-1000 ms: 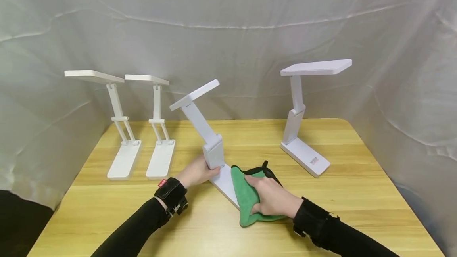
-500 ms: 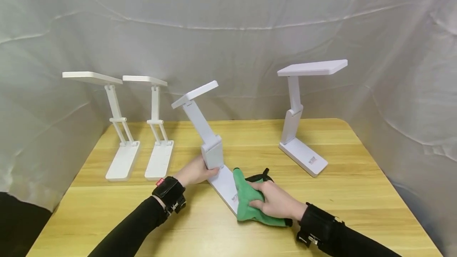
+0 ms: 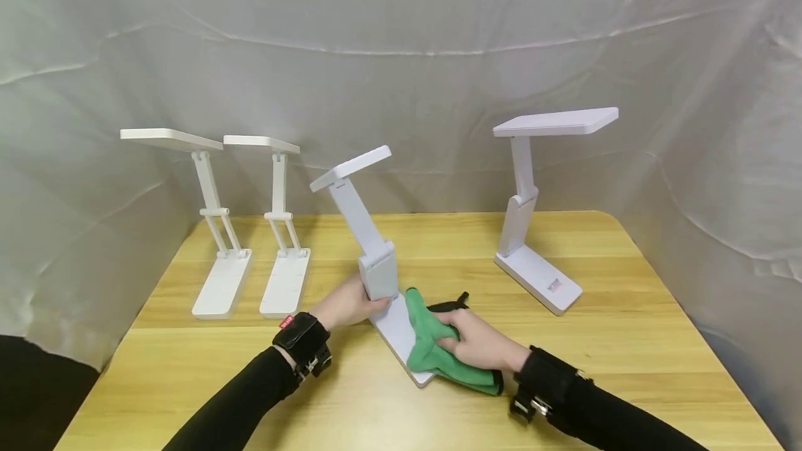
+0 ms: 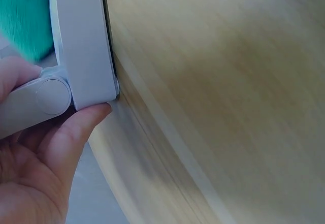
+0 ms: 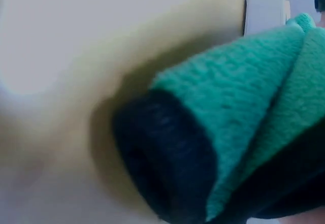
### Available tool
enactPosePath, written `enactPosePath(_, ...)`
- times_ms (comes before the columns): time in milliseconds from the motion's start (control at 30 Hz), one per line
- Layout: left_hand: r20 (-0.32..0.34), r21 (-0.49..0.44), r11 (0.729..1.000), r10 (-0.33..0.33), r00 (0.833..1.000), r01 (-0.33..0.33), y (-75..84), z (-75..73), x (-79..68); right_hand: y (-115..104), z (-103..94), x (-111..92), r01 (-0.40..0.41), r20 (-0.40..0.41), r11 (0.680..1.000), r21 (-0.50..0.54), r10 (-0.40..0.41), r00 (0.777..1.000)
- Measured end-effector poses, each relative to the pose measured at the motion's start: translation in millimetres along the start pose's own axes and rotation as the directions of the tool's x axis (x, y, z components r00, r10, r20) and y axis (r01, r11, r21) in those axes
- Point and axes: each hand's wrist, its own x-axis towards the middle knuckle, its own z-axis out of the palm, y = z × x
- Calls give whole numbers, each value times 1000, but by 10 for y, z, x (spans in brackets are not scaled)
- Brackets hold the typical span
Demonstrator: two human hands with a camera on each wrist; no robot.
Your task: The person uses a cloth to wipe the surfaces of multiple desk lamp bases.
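The left hand [image 3: 351, 303], its arm slanting forward, is grasping a white folding desk lamp [image 3: 379, 277] at its base hinge. The right hand [image 3: 482, 343], angled inward, is clutching a green cloth [image 3: 426, 339] across that base, which is resting on the wooden table [image 3: 626, 360].

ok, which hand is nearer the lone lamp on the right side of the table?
Right hand. It grips the green cloth, in front and to the left of the lone lamp. The left hand is farther left, holding the tilted-head lamp.
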Motion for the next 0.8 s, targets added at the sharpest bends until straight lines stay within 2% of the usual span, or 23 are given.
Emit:
enactPosePath(133, -5, -6, 1000, 5, 1000, -5, -9, 5, -23, 12, -8, -71, -4, 19, 1000, 27, 4, 1000)
enactPosePath(300, -55, 37, 999, 22, 998, -20, -5, 50, -39, 17, -6, 118, 1, -25, 1000, -14, -2, 1000)
enactPosePath(433, -100, 107, 994, 3, 995, 8, 12, 74, -112, 6, 19, 204, -33, -36, 998, -48, 31, 999)
enactPosePath(600, -81, 180, 983, 51, 995, -35, 5, 63, -206, 14, 51, 218, -47, -33, 998, -28, 46, 998)
enactPosePath(700, -67, 175, 983, 67, 995, -54, 11, 43, -214, 11, 36, 301, -35, -44, 999, 2, 35, 998)
enactPosePath(800, -75, 160, 986, 56, 996, -44, 28, 29, -213, -6, 33, 392, -37, -54, 999, 5, 37, 998)
